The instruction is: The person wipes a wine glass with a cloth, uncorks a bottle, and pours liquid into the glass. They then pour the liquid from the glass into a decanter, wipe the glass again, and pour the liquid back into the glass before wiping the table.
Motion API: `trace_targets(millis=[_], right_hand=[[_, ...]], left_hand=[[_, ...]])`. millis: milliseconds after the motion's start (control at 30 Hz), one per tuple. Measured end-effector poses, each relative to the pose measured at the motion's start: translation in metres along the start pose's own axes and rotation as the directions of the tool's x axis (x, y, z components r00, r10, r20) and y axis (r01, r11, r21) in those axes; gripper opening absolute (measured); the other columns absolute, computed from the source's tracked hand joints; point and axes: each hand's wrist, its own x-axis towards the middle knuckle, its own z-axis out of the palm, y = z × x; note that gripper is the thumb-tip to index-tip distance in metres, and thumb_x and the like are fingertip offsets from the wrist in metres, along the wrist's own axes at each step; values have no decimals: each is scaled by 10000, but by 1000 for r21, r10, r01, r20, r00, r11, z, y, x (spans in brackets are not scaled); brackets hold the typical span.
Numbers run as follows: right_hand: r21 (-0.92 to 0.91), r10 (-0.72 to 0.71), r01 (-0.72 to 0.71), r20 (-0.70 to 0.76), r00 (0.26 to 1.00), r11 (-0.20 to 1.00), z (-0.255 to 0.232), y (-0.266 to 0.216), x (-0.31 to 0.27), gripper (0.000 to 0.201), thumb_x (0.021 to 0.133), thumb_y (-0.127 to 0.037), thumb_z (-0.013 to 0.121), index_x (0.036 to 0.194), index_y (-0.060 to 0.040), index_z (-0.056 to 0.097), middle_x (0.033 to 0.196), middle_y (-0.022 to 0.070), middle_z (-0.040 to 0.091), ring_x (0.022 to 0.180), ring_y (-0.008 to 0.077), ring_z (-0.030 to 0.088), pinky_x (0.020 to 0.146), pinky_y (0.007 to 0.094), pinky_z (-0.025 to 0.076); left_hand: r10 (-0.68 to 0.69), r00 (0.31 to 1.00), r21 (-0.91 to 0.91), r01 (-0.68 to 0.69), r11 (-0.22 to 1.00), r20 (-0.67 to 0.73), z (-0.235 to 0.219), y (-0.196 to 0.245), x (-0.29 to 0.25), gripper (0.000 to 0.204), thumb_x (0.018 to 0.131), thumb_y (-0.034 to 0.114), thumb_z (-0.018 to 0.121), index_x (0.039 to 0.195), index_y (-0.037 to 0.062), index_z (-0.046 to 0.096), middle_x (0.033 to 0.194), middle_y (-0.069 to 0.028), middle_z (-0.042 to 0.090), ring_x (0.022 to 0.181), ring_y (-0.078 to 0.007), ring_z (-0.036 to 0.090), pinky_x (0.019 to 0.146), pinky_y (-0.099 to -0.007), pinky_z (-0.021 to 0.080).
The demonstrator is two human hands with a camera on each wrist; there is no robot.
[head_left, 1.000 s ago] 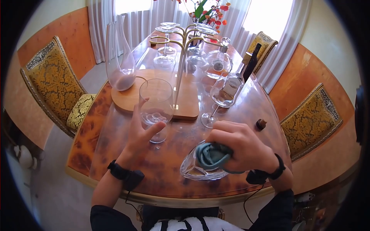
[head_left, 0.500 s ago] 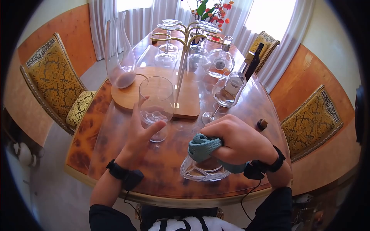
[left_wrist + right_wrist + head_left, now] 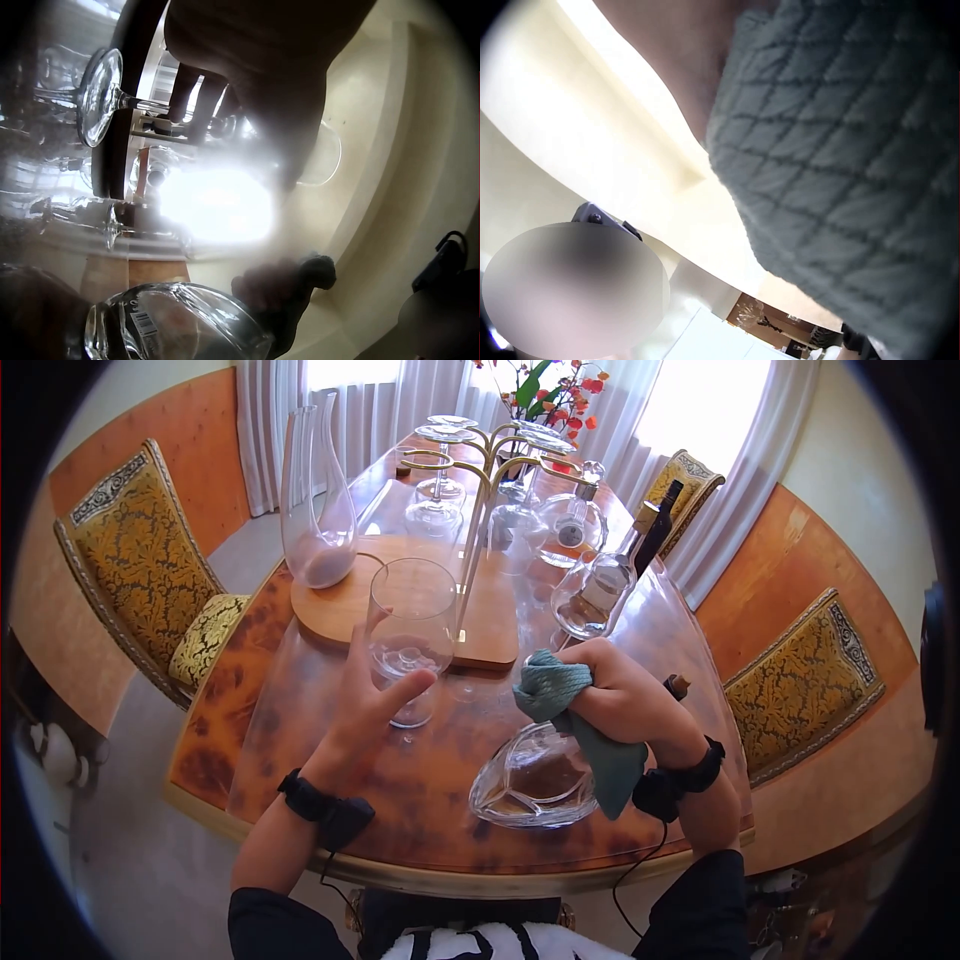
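Observation:
My left hand [image 3: 372,695] holds a clear stemmed wine glass [image 3: 412,600], fingers behind the bowl and thumb across its front. The glass is upright, its foot low over the tabletop. In the left wrist view the same foot [image 3: 101,97] shows beyond the dark hand. My right hand [image 3: 625,695] grips a teal cloth [image 3: 553,685], bunched at the fingers, with a loose end hanging down. Its quilted weave fills much of the right wrist view. Below the cloth, a clear faceted glass vessel [image 3: 520,785] stands near the table's front edge, partly covered by the hanging end.
Behind my left hand is a wooden base [image 3: 490,645] with a brass rack [image 3: 462,465] of upside-down glasses. A tall decanter [image 3: 320,545] stands on the left. On the right are another wine glass [image 3: 592,600], a dark bottle [image 3: 660,525] and a small stopper [image 3: 678,686].
My right hand has risen away from the faceted vessel with the teal cloth, whose loose end now hangs down. The left hand keeps its hold on the wine glass, almost unmoved.

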Motion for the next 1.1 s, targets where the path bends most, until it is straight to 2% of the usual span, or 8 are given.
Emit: trace_targets(millis=[200, 333, 433, 500, 533, 600, 700, 1100], right_hand=[[242, 81, -63, -66, 995, 968, 1, 9, -6, 225, 977, -139, 550, 969, 23, 707, 774, 13, 667, 682, 78, 611, 623, 252, 499], [197, 25, 0, -126, 992, 980, 4, 11, -10, 190, 943, -106, 567, 948, 21, 708, 752, 9, 668, 681, 75, 619, 622, 261, 502], [-68, -96, 80, -274, 957, 994, 7, 7, -12, 144, 894, -88, 602, 923, 7, 707, 703, 46, 659, 648, 104, 624, 616, 287, 499], [-364, -191, 69, -311, 931, 929, 8, 2, -14, 117, 831, -95, 636, 886, -13, 699, 694, 115, 657, 629, 213, 658, 619, 332, 503], [-364, -190, 67, -312, 931, 929, 9, -1, -15, 117, 831, -95, 636, 886, -13, 699, 694, 115, 657, 629, 213, 658, 619, 332, 503], [-537, -266, 61, -313, 911, 841, 11, -7, -16, 105, 801, -117, 643, 846, -28, 674, 712, 153, 637, 652, 341, 648, 619, 386, 501], [-702, -348, 14, -335, 876, 712, 16, -11, -20, 104, 773, -122, 648, 832, -36, 649, 728, 147, 631, 683, 385, 632, 621, 425, 498], [-630, -409, 210, -188, 893, 748, 15, -8, -31, 138, 762, -106, 652, 852, -17, 599, 765, 141, 564, 700, 366, 579, 629, 427, 472]], left_hand=[[-21, 1000, -36, 20, 999, -7, 3, 6, -2, 914, 832, 190, 838, 1510, 5, 255, 1232, -187, 619, 1123, -233, 643, 998, -350, 506], [5, 1000, 1, -5, 1000, 3, -1, 0, 0, 917, 836, 209, 838, 1508, -4, 252, 1225, -185, 622, 1124, -233, 643, 998, -348, 504], [14, 1000, 48, -14, 999, -1, -2, -1, 0, 920, 839, 227, 837, 1507, -12, 251, 1222, -185, 624, 1128, -238, 644, 998, -346, 501], [15, 1000, 45, -16, 999, 8, -2, -2, 0, 922, 841, 242, 837, 1507, -12, 251, 1224, -187, 623, 1132, -243, 645, 998, -344, 499], [15, 1000, 44, -15, 999, 9, -2, -1, -1, 922, 841, 242, 837, 1507, -12, 251, 1224, -187, 623, 1132, -243, 645, 998, -344, 499], [9, 1000, 29, -10, 1000, 11, -1, 2, -1, 921, 842, 241, 837, 1508, -8, 252, 1226, -187, 623, 1134, -241, 644, 997, -347, 500], [7, 1000, 22, -7, 1000, 17, -1, 0, -1, 913, 848, 240, 832, 1510, -2, 252, 1228, -188, 621, 1134, -241, 645, 997, -349, 501], [1, 1000, 19, -2, 1000, 2, -1, -1, -1, 908, 842, 230, 837, 1513, 6, 267, 1219, -167, 622, 1119, -219, 638, 991, -342, 494]])
